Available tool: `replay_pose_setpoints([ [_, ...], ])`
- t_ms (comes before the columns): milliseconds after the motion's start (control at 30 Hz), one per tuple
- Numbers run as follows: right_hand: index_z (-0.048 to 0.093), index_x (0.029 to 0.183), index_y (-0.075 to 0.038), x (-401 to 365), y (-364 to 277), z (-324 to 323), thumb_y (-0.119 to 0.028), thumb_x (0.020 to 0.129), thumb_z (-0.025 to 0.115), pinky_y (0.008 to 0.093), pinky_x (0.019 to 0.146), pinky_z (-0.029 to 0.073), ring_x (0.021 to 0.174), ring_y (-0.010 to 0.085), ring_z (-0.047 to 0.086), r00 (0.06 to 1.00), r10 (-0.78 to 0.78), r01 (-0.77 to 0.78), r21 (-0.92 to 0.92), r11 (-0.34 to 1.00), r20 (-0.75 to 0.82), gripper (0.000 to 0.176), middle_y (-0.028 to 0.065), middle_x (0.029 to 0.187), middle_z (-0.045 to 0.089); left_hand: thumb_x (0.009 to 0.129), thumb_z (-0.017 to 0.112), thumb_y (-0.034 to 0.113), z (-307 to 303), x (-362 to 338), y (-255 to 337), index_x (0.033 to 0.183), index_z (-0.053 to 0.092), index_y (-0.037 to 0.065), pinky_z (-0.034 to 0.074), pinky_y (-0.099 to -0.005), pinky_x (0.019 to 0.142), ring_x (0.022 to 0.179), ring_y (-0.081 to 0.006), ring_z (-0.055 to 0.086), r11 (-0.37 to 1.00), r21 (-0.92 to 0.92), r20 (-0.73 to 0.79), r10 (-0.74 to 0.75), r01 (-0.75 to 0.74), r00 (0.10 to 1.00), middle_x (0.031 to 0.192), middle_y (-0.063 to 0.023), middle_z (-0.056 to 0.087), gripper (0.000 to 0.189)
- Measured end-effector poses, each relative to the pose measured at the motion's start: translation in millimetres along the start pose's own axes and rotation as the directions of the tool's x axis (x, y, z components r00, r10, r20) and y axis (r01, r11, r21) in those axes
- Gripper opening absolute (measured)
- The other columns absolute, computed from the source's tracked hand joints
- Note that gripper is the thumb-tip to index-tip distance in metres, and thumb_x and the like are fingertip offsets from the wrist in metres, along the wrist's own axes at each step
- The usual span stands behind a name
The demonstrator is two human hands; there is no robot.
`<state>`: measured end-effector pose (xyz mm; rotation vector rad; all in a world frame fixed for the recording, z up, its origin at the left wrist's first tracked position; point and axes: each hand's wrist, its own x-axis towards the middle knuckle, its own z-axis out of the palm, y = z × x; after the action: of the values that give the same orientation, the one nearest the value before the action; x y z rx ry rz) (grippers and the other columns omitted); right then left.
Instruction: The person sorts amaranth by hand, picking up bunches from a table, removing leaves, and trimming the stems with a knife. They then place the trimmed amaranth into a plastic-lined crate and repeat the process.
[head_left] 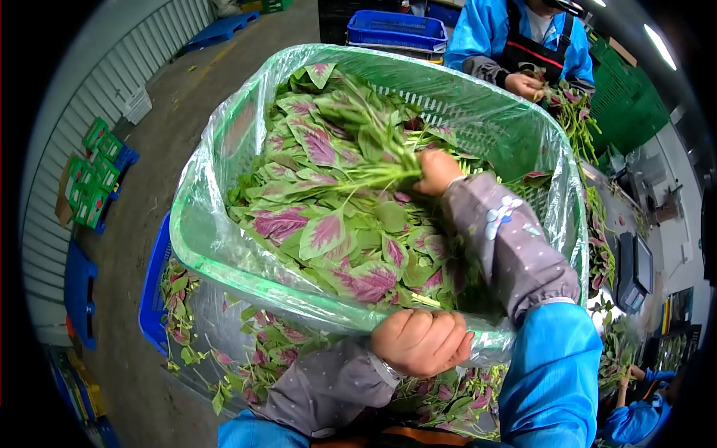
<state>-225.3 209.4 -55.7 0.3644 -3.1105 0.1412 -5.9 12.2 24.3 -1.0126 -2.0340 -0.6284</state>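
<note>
A green plastic crate (224,261), lined with clear plastic film, takes up the middle of the view. Inside it lie red-and-green amaranth leaves (321,231) with their stems. My left hand (422,343) is closed over the near rim of the crate and its film. Reaching into the crate, my right hand (438,172) is wrapped round the stems of an amaranth bunch (373,138), whose leaves point away to the upper left and look slightly blurred. Both my forearms wear grey patterned sleeve covers.
Loose amaranth (276,343) lies on the metal table (216,321) under the crate, beside a blue tray (153,299). A co-worker (478,37) handles greens at the upper right; another person (635,418) is at lower right. A scale (635,272) stands right. Blue crates (396,30) are behind.
</note>
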Motion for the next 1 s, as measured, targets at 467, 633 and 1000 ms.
replay_pose_setpoints([
  [467,0.064,0.074,0.004,10.5,-16.9,-95.3,-0.018,0.051,0.074,0.0341,0.062,0.051,0.073,0.0289,0.063,0.957,-0.065,0.007,0.2,0.98,0.282,0.033,0.0187,0.078,0.064,0.067,0.063,0.02,-32.2,24.8,-5.7,0.079,0.061,0.011,0.037,-0.0294,0.062,0.064,-0.0148,0.054,0.944,-0.3,0.247,-0.062,0.137,0.967,0.07,0.0003,0.058,0.015],
  [633,0.063,0.075,0.003,0.1,-49.3,-122.9,-0.01,0.059,0.065,0.0378,0.066,0.051,0.081,0.0335,0.062,0.97,-0.142,0.132,0.064,0.989,0.195,0.021,0.0219,0.083,0.062,0.055,0.077,0.022,-15.2,110.8,-93.7,0.123,0.039,0.002,0.028,-0.0423,0.098,0.113,-0.0326,0.042,0.998,0.05,0.353,-0.059,0.044,0.934,0.116,-0.0186,0.049,0.08],
  [1000,0.061,0.084,-0.004,-28.8,-58.4,-161.2,-0.019,0.068,0.066,0.0367,0.067,0.049,0.076,0.0276,0.061,0.866,-0.346,0.296,-0.188,0.937,-0.361,0.022,0.014,0.078,0.062,0.06,0.072,0.022,137.4,97.5,-201.6,0.085,0.063,0.011,0.048,-0.0395,0.07,0.077,-0.0338,0.06,0.894,-0.211,0.323,-0.319,0.396,0.891,0.079,-0.0151,0.063,0.028],
])
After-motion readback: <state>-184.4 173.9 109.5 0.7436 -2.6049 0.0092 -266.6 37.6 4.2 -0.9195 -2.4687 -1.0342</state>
